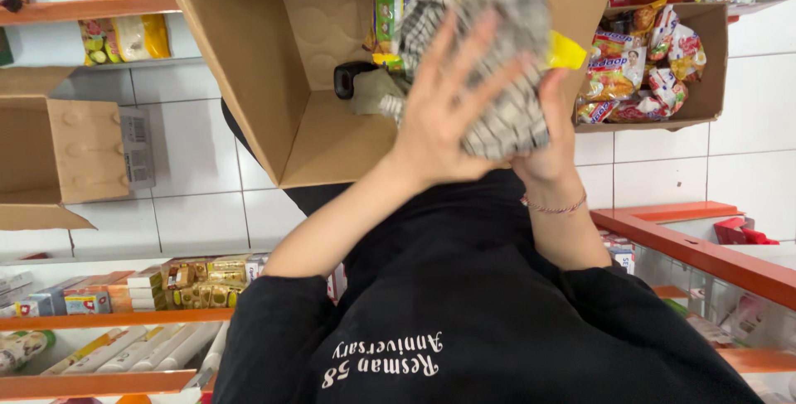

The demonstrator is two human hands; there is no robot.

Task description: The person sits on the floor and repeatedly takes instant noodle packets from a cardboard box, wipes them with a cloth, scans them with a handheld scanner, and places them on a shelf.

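above the open cardboard box (332,135), grey checked packet (507,81) pressed between both hands, left fingers (464,64) spread flat on it, right hand (554,143) gripping beneath

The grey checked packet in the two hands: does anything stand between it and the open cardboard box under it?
Nothing visible does. The grey checked packet, pressed between the left hand and the right hand, is right over the open cardboard box. Other packets lie inside the box beside it.

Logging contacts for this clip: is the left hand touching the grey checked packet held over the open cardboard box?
Touching. The head view shows the left hand pressed flat on the grey checked packet, its fingers spread across it.
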